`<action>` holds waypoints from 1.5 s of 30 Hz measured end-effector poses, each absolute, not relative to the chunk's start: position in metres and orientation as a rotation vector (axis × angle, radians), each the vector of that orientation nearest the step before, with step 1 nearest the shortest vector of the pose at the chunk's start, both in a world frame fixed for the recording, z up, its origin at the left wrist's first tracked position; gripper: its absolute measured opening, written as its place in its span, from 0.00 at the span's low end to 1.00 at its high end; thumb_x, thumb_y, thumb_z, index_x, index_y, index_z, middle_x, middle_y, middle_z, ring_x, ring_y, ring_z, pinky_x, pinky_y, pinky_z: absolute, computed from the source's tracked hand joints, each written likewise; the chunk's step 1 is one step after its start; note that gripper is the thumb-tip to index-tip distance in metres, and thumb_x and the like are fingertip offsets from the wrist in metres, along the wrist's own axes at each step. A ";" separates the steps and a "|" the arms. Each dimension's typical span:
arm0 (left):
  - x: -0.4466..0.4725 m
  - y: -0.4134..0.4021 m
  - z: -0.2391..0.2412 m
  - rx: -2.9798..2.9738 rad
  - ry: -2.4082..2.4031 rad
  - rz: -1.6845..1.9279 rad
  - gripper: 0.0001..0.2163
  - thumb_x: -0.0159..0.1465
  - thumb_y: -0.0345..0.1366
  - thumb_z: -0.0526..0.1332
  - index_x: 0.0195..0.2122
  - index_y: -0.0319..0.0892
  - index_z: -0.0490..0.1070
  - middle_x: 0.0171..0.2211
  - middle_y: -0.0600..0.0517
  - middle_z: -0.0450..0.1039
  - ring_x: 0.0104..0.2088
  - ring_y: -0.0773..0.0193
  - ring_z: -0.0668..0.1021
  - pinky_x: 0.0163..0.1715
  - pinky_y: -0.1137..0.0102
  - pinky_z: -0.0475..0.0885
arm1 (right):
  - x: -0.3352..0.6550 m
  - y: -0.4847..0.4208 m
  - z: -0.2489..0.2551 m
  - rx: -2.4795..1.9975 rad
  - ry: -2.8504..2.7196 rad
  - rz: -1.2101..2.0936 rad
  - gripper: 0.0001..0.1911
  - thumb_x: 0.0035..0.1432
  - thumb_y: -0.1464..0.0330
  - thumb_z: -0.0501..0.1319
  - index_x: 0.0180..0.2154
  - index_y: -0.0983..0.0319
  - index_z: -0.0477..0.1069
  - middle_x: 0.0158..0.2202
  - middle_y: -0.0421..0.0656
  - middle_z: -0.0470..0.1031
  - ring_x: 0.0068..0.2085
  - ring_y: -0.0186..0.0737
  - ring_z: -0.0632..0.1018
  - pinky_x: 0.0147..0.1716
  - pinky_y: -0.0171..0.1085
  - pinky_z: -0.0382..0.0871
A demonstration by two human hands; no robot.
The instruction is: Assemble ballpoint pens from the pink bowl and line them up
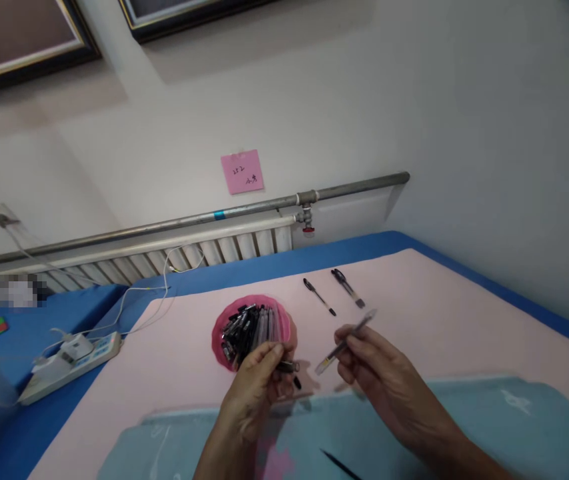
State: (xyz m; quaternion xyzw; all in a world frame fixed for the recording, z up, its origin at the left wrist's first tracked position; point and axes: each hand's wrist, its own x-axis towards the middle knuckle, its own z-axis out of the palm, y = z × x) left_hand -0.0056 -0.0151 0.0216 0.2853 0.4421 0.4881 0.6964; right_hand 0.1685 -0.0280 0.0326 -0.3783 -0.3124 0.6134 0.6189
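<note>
My left hand [249,380] is closed in a pinch on a small black pen cap [289,366]. Another black tip [297,383] shows just below it; whether the hand holds that too I cannot tell. Tilted in the fingers of my right hand [379,367] is a clear pen barrel [328,361], apart from the cap. Behind my left hand stands a pink basket [217,320] of black caps [244,327] and clear barrels. Beyond my hands, a thin black pen part [319,296] and a thicker black pen [348,289] lie on the pink table cover.
A light blue cloth [469,413] lies along the near edge, with a dark thin stick [339,463] over it. To the left are a power strip [97,353] with plugged chargers and white cables. A radiator [244,245] and pipe [359,189] run along the wall.
</note>
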 end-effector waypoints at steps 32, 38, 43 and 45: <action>0.001 -0.024 0.024 0.541 0.781 0.990 0.09 0.56 0.34 0.63 0.34 0.33 0.71 0.27 0.45 0.76 0.26 0.62 0.79 0.25 0.70 0.73 | 0.168 -0.033 0.006 -0.933 -0.983 1.273 0.11 0.53 0.60 0.64 0.36 0.60 0.72 0.25 0.41 0.76 0.25 0.35 0.73 0.26 0.35 0.66; -0.002 -0.024 0.027 0.516 0.729 0.952 0.06 0.58 0.29 0.57 0.35 0.32 0.71 0.28 0.44 0.76 0.28 0.60 0.79 0.26 0.68 0.73 | 0.164 -0.031 0.015 -0.906 -0.846 1.357 0.12 0.49 0.60 0.66 0.32 0.62 0.73 0.22 0.41 0.75 0.25 0.36 0.72 0.21 0.33 0.65; -0.003 -0.022 0.026 0.496 0.700 0.945 0.09 0.56 0.24 0.53 0.36 0.32 0.70 0.28 0.43 0.76 0.29 0.60 0.79 0.29 0.67 0.73 | 0.162 -0.029 0.016 -0.902 -0.815 1.399 0.13 0.47 0.61 0.67 0.32 0.62 0.74 0.21 0.41 0.74 0.24 0.36 0.72 0.20 0.32 0.64; -0.003 -0.022 0.027 0.496 0.716 0.948 0.08 0.56 0.24 0.53 0.36 0.32 0.69 0.27 0.44 0.76 0.29 0.60 0.79 0.29 0.67 0.73 | 0.163 -0.029 0.015 -0.901 -0.821 1.404 0.13 0.47 0.61 0.67 0.32 0.62 0.74 0.20 0.41 0.74 0.24 0.35 0.72 0.19 0.32 0.64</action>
